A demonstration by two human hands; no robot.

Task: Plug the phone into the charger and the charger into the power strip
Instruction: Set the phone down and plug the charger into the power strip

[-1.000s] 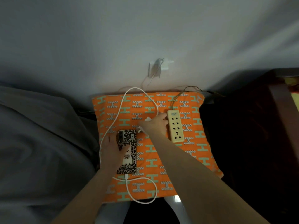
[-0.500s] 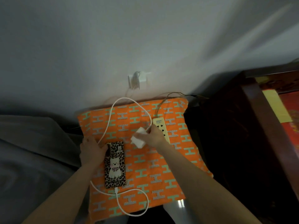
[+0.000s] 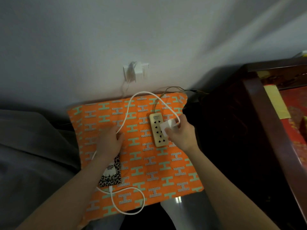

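Observation:
A phone (image 3: 111, 175) in a leopard-print case lies face down on the orange patterned cushion (image 3: 149, 171), its lower end joined to a white cable (image 3: 127, 113) that loops across the cushion. My left hand (image 3: 110, 141) rests flat on the cushion over the phone's upper end, with the cable running under its fingers. A cream power strip (image 3: 157, 130) lies at the cushion's upper right. My right hand (image 3: 180, 132) holds the white charger block (image 3: 168, 127) against the strip's right side, over its middle sockets. The charger's prongs are hidden.
A wall socket with a white plug (image 3: 135, 72) sits on the wall above the cushion. A thin dark cord (image 3: 174, 90) leaves the strip toward the right. Dark wooden furniture (image 3: 259, 130) stands to the right, grey bedding (image 3: 33, 155) to the left.
My right hand carried the charger block from the cushion's middle rightward onto the power strip. My left hand slid off the phone's side to its upper end.

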